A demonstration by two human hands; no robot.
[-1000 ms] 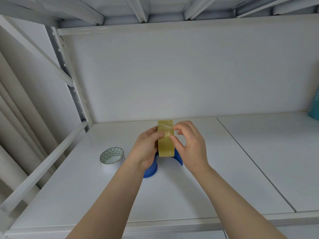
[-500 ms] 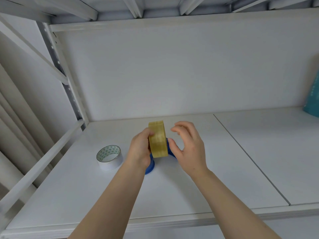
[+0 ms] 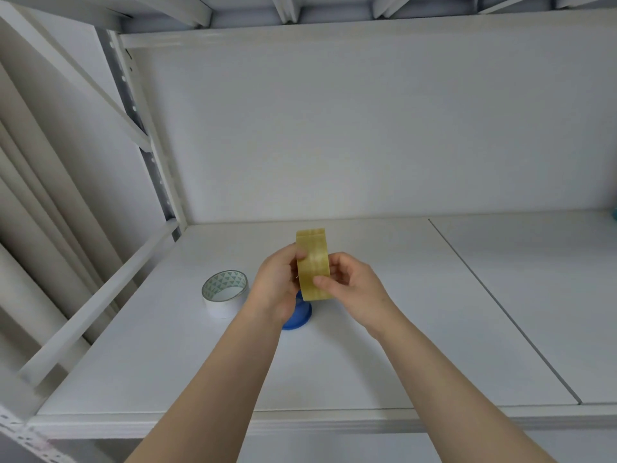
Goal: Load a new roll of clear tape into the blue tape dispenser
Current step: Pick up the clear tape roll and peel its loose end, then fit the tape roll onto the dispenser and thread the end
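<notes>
A yellowish clear tape roll (image 3: 313, 262) stands on edge above the shelf, held from both sides. My left hand (image 3: 278, 285) grips its left face, thumb on the rim. My right hand (image 3: 350, 285) pinches its right side, thumb pressed on the outer band low down. Below and behind the roll, only a rounded part of the blue tape dispenser (image 3: 298, 315) shows on the shelf; my hands and the roll hide the rest of it.
A white tape roll with a green triangle-patterned core (image 3: 225, 292) lies flat on the white shelf (image 3: 384, 362), left of my hands. A seam (image 3: 500, 312) splits the shelf into two panels. A metal upright and rails stand at left. A teal object (image 3: 614, 215) peeks in at far right.
My right hand, open beside the roll half a second ago, has closed onto it again. The roll has turned more edge-on to me. My view has shifted a little.
</notes>
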